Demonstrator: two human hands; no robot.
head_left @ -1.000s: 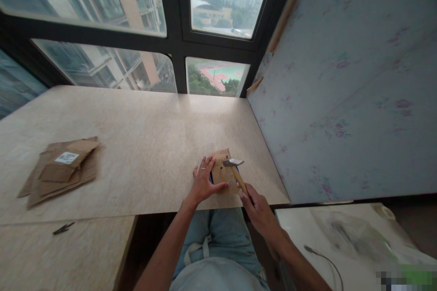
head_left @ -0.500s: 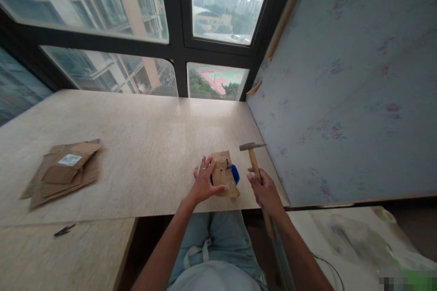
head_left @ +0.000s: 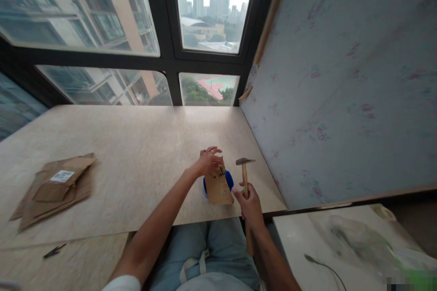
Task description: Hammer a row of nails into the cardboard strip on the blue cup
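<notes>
A wooden-handled hammer (head_left: 244, 177) stands up in my right hand (head_left: 251, 204), which is closed around its handle; the metal head points up, clear of the table. My left hand (head_left: 210, 163) is at the far end of a piece of brown cardboard (head_left: 219, 191), its fingers bent and closed on that edge. Dark marks and small holes show near the cardboard's far end. Under the cardboard lies a blue object (head_left: 229, 181), mostly covered, sticking out on both sides; its kind cannot be made out.
A stack of brown cardboard mailers (head_left: 56, 184) with a white label lies on the left of the pale table (head_left: 143, 145). A small dark pointed item (head_left: 54, 251) rests on the lower surface at front left. A patterned wall panel (head_left: 324, 100) borders the right side, and a cable (head_left: 326, 263) lies below it.
My left hand has gone from lying spread on the cardboard's left side to its far edge, fingers now bent. The right hand still holds the hammer upright. The view has shifted slightly.
</notes>
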